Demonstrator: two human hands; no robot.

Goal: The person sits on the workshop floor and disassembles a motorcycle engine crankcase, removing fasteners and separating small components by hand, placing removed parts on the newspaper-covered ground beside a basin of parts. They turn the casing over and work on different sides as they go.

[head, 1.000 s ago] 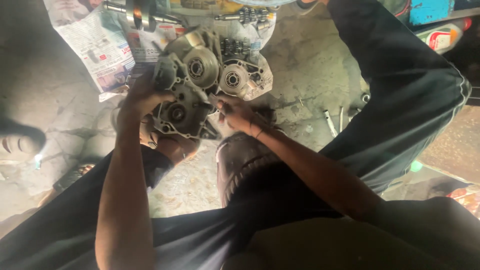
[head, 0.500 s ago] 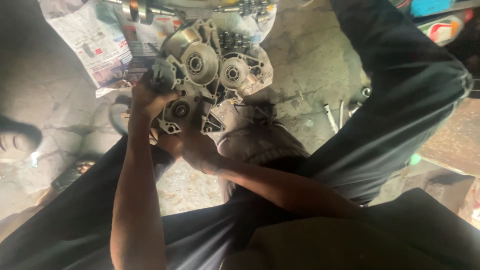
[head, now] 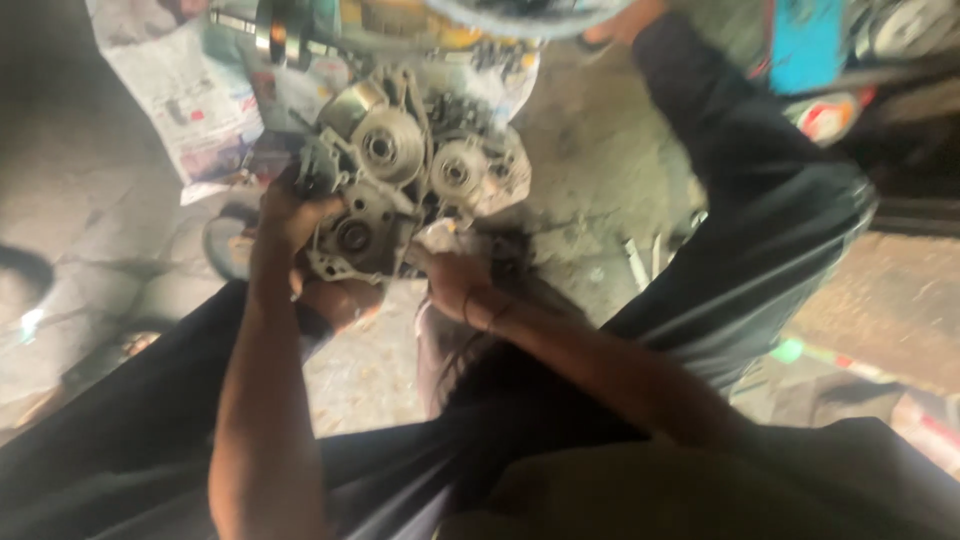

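1. The engine casing (head: 400, 190) is a lumpy block of dull grey cast metal, greasy and pitted, with ribbed edges and several round bosses. Two pale, disc-shaped covers sit side by side on its upper face, each with a small dark hub at its centre.
2. The casing lies on the ground just in front of the person's knees, its far edge resting over a sheet of newspaper (head: 190, 100).
3. The left hand (head: 285, 215) is curled over the casing's left edge, fingers wrapped round the metal in a closed grasp.
4. The right hand (head: 455, 280) presses against the casing's lower right corner. A small pale scrap shows at its fingertips; the picture is too blurred to tell what it is or how tightly the fingers close on it.
5. A dark band circles the right wrist.
6. The newspaper is crumpled and stained, spread flat beyond the casing. More metal parts (head: 290, 35), among them a shaft-like piece with dark rings, lie on it at the top edge.
7. A dark ring-shaped part (head: 225, 245) lies on the ground just left of the casing, partly behind the left forearm.
8. The floor (head: 600, 170) is rough, cracked grey concrete, dusty and oil-marked. A few slim metal tools (head: 640, 265) lie on it to the right.
9. Dark trousers (head: 760, 250) cover the person's spread legs on both sides.
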